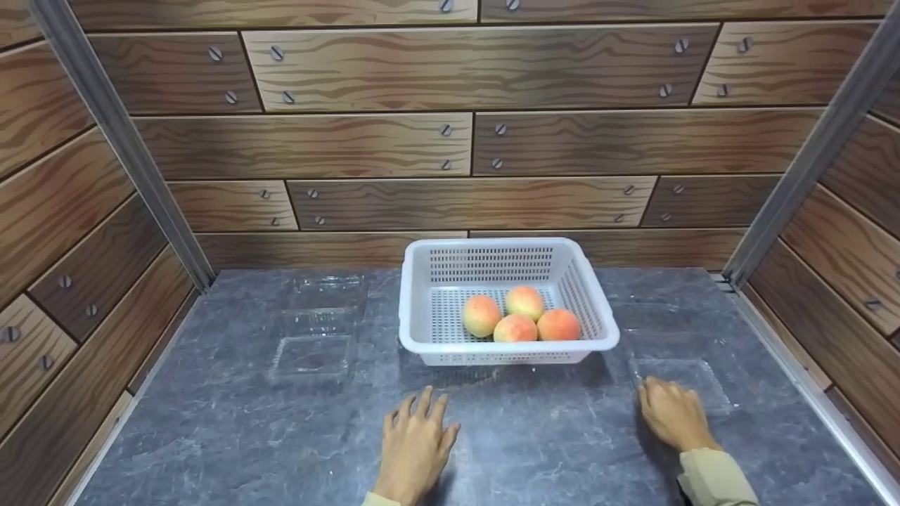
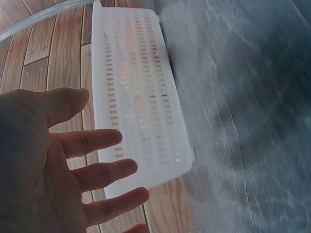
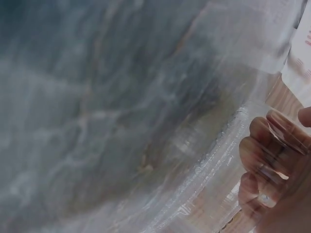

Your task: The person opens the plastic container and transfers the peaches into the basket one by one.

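Note:
My right hand (image 1: 676, 413) has its fingers curled at the near left corner of a clear plastic box (image 1: 692, 371) on the right of the table. In the right wrist view the curled fingers (image 3: 262, 145) grip the edge of that see-through plastic, partly blurred. My left hand (image 1: 415, 443) hovers palm down with spread fingers, holding nothing, in front of a white plastic basket (image 1: 510, 346). Several red-and-yellow peaches (image 1: 515, 328) lie inside the basket, toward its right and near side. The left wrist view shows the spread left fingers (image 2: 104, 174) apart from the basket wall (image 2: 141, 97).
On the left stand several clear plastic boxes (image 1: 313, 353) in a row running back; their edges are hard to see. More faint clear plastic (image 1: 647, 320) lies behind the right box. Wood-patterned walls (image 1: 373, 144) enclose the grey marbled table (image 1: 246, 429) at the back and sides.

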Motion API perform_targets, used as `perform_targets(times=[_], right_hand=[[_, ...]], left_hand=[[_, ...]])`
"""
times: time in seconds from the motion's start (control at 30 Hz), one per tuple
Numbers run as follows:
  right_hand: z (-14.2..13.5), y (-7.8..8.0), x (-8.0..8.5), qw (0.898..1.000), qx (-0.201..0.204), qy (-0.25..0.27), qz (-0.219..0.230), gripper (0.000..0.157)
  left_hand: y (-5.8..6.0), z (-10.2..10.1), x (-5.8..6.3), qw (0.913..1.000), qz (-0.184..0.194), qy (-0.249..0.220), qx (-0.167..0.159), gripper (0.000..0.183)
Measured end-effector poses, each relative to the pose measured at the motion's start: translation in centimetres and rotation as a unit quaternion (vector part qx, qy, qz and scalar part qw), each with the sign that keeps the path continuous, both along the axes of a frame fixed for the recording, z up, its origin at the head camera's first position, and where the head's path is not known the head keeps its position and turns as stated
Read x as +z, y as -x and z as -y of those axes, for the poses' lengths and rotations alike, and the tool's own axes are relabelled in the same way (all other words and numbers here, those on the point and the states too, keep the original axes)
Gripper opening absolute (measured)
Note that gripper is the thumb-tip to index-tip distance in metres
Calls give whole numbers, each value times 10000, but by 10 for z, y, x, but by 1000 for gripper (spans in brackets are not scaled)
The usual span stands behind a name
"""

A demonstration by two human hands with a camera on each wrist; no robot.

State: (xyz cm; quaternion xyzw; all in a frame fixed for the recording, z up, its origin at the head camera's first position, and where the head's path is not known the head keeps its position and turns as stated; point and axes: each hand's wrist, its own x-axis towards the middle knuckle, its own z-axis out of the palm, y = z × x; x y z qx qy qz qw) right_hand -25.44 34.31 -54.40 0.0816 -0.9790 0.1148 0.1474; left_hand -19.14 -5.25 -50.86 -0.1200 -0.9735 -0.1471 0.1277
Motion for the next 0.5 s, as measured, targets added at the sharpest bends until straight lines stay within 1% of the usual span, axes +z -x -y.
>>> perform_targets(times=[0.23,0.5], right_hand=[[-3,-2,-3,9996,49,-120,-243,24],[-2,-1,-4,10000,44,-2,-83,24]], left_hand=[[-2,6,-6,9998,-171,-45,19,41],[-4,6,-8,9998,90,-180,59,41]])
